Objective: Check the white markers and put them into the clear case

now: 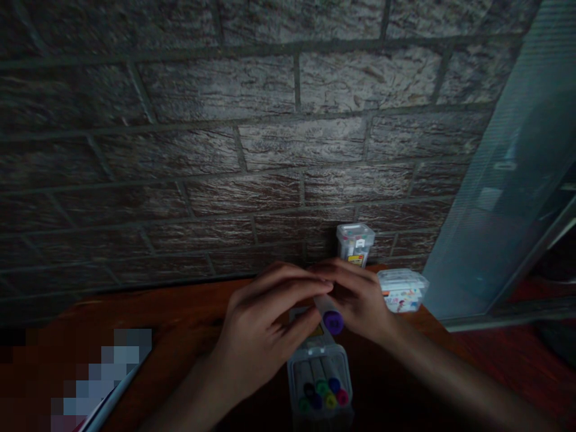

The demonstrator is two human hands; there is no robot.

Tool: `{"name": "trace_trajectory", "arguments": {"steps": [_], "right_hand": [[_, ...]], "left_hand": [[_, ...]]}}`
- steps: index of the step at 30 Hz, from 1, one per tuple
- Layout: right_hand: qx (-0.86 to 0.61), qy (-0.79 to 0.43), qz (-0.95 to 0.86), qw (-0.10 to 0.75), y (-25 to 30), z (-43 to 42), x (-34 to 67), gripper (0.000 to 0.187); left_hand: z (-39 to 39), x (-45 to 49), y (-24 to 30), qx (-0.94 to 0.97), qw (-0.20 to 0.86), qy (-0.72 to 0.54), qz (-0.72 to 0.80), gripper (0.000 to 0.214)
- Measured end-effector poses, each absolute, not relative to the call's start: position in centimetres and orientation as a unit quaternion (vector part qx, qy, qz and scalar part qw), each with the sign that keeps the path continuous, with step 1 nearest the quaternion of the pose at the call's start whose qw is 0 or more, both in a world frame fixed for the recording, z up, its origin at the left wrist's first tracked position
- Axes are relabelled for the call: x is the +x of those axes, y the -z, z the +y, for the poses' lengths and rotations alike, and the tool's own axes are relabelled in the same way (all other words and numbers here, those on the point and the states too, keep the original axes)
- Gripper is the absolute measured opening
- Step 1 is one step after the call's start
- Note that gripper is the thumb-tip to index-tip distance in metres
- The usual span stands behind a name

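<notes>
My left hand and my right hand meet over a reddish wooden table, both pinched round a marker with a purple cap. The marker points toward me, its cap end showing between the hands. Just below them lies a clear plastic marker case with several coloured marker caps showing at its near end. My fingers hide the marker's far end.
A dark brick wall rises right behind the table. Two more clear marker boxes stand at the back right, one upright, one lying flat. A glass panel leans at the right. A blurred patch covers the lower left.
</notes>
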State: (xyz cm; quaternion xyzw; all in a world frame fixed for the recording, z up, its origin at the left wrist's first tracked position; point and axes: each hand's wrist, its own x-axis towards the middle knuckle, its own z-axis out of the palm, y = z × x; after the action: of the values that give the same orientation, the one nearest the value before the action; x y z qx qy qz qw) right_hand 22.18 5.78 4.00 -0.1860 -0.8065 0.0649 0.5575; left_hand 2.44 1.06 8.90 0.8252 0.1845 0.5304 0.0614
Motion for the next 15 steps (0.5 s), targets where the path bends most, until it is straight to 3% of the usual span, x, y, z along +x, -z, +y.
{"name": "trace_trajectory", "arguments": {"steps": [15], "right_hand": [[-0.182, -0.059, -0.808, 0.557, -4.27, 5.72, 22.20, 0.018]], "left_hand": [[0.77, 2.35, -9.21, 0.831, 0.051, -0.522, 0.185, 0.029]]}}
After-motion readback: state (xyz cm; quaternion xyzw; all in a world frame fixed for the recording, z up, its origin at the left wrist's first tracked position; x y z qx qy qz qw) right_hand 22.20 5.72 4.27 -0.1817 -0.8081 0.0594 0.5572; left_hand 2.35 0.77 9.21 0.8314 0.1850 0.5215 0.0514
